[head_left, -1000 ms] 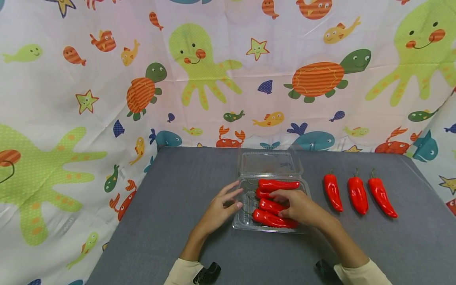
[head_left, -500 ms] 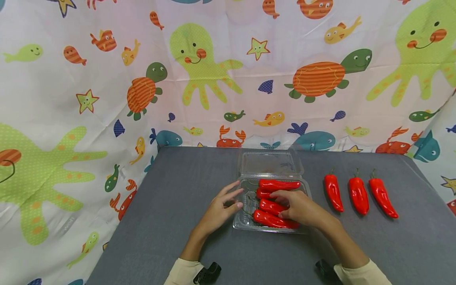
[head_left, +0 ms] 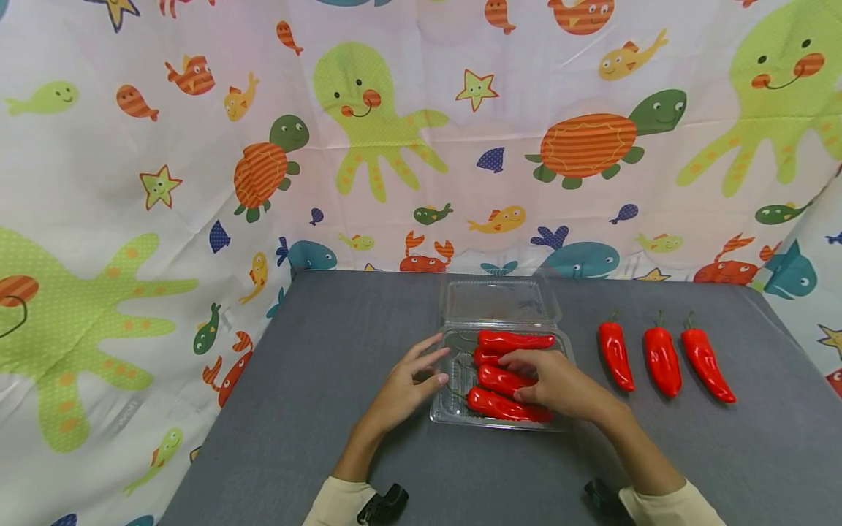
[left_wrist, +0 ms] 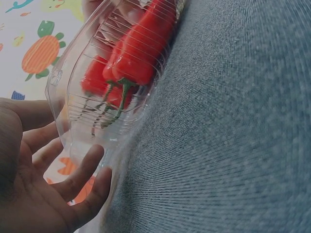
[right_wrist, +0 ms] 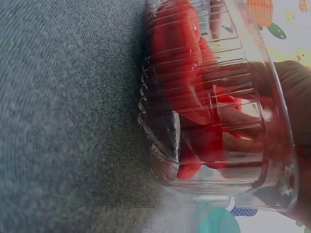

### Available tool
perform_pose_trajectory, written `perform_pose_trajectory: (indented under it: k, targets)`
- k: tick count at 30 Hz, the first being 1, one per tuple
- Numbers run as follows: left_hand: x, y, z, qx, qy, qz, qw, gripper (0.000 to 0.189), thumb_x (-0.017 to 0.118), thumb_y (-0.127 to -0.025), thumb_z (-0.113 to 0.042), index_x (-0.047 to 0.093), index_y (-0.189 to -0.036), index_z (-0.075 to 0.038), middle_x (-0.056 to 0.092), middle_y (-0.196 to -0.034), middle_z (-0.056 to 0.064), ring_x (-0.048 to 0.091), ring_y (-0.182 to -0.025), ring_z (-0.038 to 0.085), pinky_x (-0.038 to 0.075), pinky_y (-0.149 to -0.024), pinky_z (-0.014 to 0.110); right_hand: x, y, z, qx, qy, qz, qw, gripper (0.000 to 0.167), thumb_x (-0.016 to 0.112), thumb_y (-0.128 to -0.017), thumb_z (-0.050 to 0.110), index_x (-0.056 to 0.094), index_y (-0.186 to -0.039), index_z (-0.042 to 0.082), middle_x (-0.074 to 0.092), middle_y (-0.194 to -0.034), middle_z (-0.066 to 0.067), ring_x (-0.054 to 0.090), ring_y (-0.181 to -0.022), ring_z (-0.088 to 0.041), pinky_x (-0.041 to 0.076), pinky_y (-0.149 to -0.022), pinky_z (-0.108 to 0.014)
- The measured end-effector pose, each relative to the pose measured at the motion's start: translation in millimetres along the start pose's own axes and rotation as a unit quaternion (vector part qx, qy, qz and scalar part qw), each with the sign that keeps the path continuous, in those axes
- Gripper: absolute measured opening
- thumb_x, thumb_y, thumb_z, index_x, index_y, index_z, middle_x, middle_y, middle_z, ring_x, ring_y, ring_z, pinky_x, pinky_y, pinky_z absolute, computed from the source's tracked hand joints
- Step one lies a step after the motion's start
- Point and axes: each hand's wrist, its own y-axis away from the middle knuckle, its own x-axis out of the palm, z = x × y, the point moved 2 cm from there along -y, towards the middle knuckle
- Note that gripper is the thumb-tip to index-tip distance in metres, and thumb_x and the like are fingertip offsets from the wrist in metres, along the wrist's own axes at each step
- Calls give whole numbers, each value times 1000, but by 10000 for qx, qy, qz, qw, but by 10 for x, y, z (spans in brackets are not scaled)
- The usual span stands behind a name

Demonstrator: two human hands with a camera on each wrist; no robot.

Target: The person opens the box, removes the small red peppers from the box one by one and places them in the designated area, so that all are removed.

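Note:
A clear plastic clamshell box (head_left: pixel 437 418) lies with its lid (head_left: pixel 500 301) folded back, and several glossy red chili peppers (head_left: pixel 506 405) with green stems lie in it, stems to the left. My right hand (head_left: pixel 559 383) reaches in over the right side, thumb and fingers on either side of a middle red chili pepper (head_left: pixel 500 380), pinching it. Through the box wall in the right wrist view, the fingers (right_wrist: pixel 238 121) show among the peppers. At the left edge, my left hand (head_left: pixel 403 391) has loosely spread fingers by the rim; whether they touch it I cannot tell.
Three more red peppers lie in a row right of the box: a left one (head_left: pixel 615 356), a middle one (head_left: pixel 661 360) and a right one (head_left: pixel 706 365). The grey tabletop (head_left: pixel 329 343) meets a curtain (head_left: pixel 421 161) printed with sea animals behind and at the sides.
Almost nothing differs. The right hand stays on the same pepper with at most a tiny shift, and the left hand has kept its place.

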Motion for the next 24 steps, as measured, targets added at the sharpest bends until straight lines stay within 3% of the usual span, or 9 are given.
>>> perform_pose_trajectory:
  k: [7,24]
  targets:
    - [2,1,-3,-5,31,-7,10000,52,72,-103,-22,59,-152,-9,37,-170,0,65,-121,29,52,-101,38,-64,57,-23,40,-294,-97,9995,53,86,-87,14,70,-138,16,73,-130,-7,67,-118,-30,60,-93,-50]
    - [5,-8,-1,-48,8,-36,10000,52,72,-103,-22,60,-151,-8,38,-170,-3,65,-117,24,52,-99,36,-370,327,12,44,-468,-957,9943,60,87,-89,25,65,-143,14,72,-132,-14,69,-116,-33,62,-85,-37]
